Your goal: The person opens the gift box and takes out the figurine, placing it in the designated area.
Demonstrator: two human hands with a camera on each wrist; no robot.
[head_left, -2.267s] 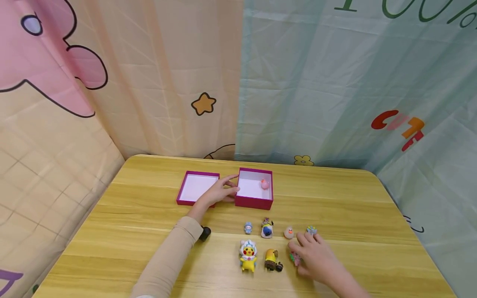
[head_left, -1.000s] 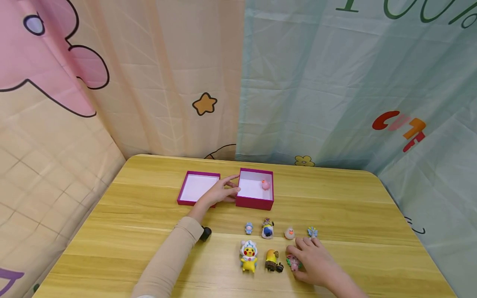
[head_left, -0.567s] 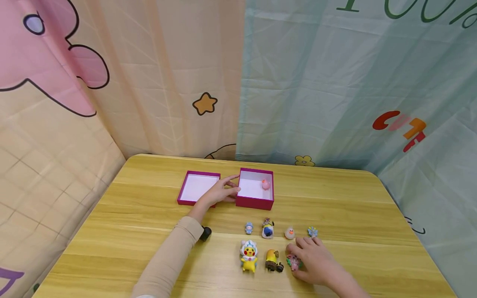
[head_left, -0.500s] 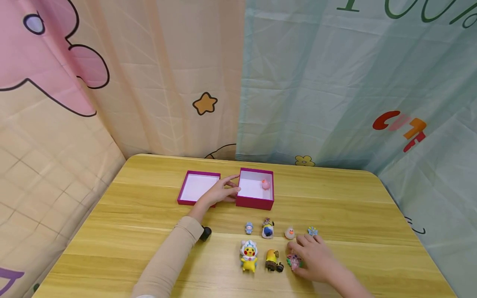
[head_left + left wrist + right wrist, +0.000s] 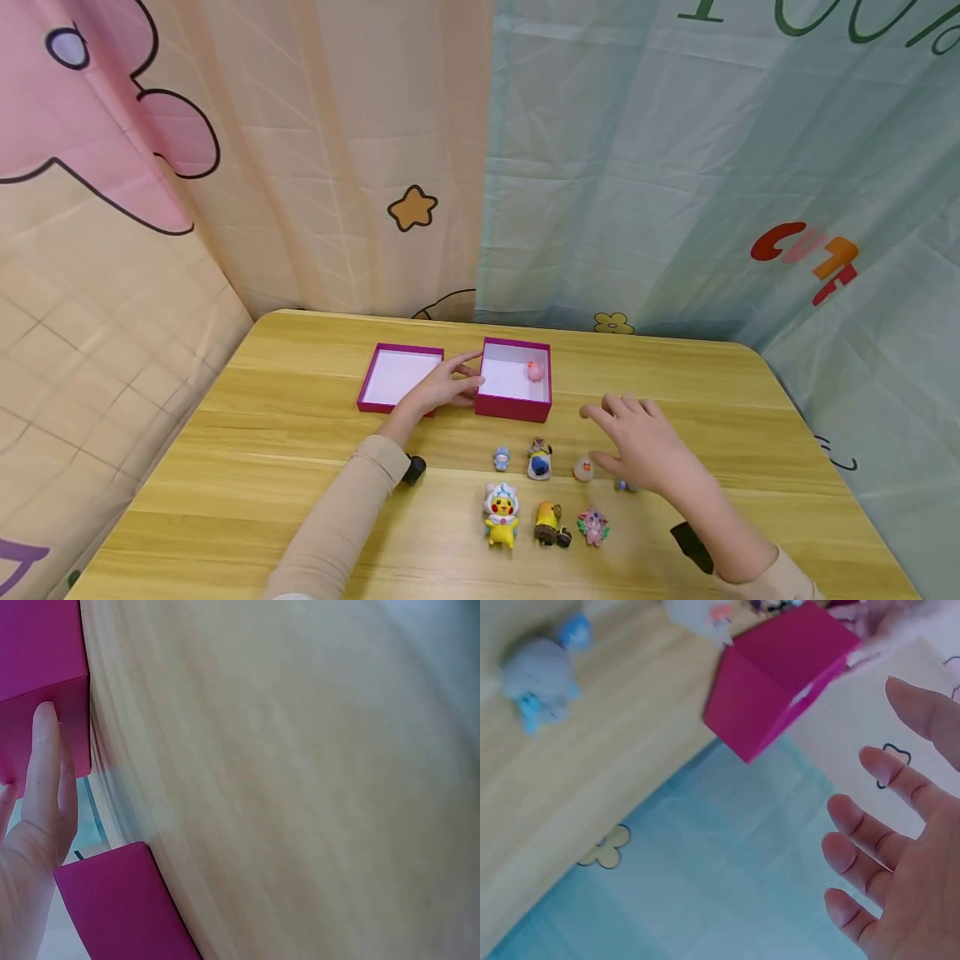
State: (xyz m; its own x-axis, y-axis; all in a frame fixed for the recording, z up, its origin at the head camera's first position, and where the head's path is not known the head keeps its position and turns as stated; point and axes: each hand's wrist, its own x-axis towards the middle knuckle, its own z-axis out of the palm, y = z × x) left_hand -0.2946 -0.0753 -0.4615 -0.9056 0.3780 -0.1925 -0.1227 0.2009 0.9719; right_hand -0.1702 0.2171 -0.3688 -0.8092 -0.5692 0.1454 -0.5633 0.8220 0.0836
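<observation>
My left hand (image 5: pixel 444 385) touches the left wall of a magenta box (image 5: pixel 513 408) with its fingers nearly straight; in the left wrist view, a fingertip presses on the box's side (image 5: pixel 56 742). A pink rubber duck (image 5: pixel 535 372) sits inside the box. Over the table to the right of the box, my right hand (image 5: pixel 637 442) hangs with fingers apart and loosely bent, holding nothing, as its bare palm (image 5: pixel 930 885) confirms. A small blue figurine (image 5: pixel 626 485) is mostly hidden beneath it. Nearby are a pale duck (image 5: pixel 583 469) and a pink figurine with green parts (image 5: pixel 593 527).
A shallow magenta lid (image 5: pixel 397 377) lies left of the box, partly behind the left wrist. In front of the box are a small blue doll (image 5: pixel 501 458), a blue-and-white figurine (image 5: pixel 538 460), a Pikachu figure (image 5: pixel 500 515) and a yellow-brown figurine (image 5: pixel 547 523). Curtains hang behind the wooden table (image 5: pixel 285 467).
My right hand has left the pink figurine, which stays on the table, and has risen up and away toward the back. The left hand and the box have not moved.
</observation>
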